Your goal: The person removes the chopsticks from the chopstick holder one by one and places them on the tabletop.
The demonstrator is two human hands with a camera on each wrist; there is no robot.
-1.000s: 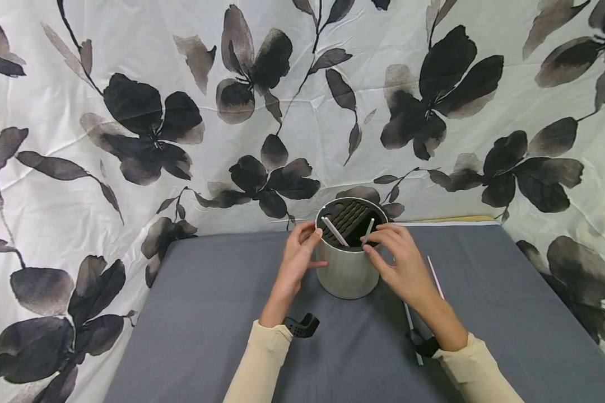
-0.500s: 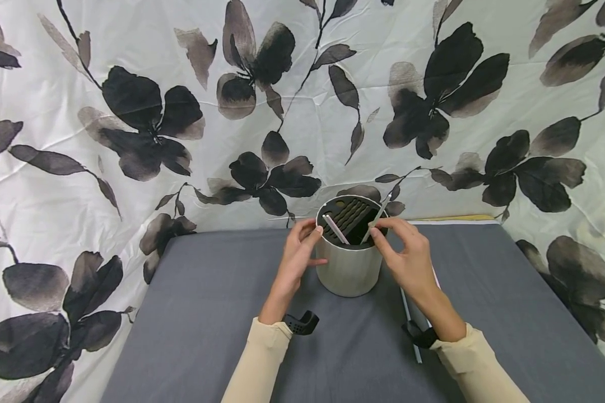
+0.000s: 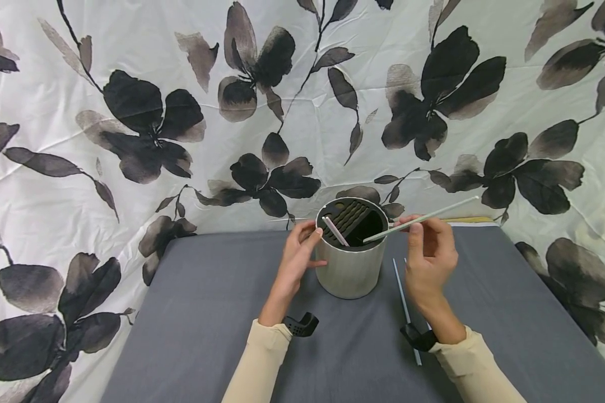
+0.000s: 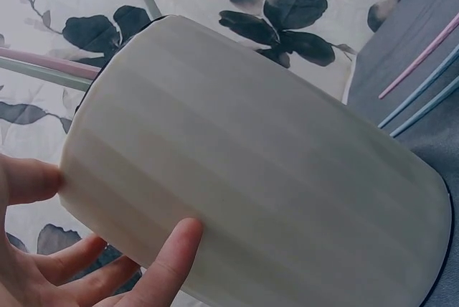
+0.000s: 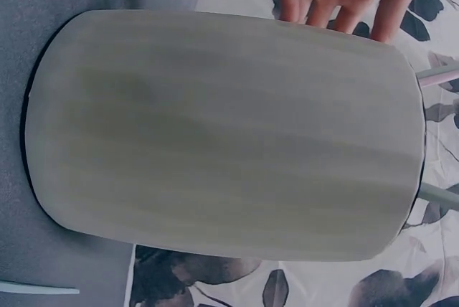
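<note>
- Left hand (image 3: 297, 251): fingers apart, touching the container (image 3: 350, 274), frame centre.
- Right hand (image 3: 430, 266): fingers pinch the pale green stick (image 3: 436, 213), right of centre.

Plain cream sleeves, black wristwear
The left sleeve (image 3: 257, 364), at the bottom centre of the frame, and the right sleeve (image 3: 476, 372), at the lower right, are long, unpatterned pale cream cloth, softly creased, each gathering into a loose, wrinkled edge near the wrist. Beyond the left edge sits a black wrist strap (image 3: 301, 324) dotted with small holes and ending in a blocky, angular piece; a bulky black wrist mount (image 3: 418, 337) sits at the other wrist.
</note>
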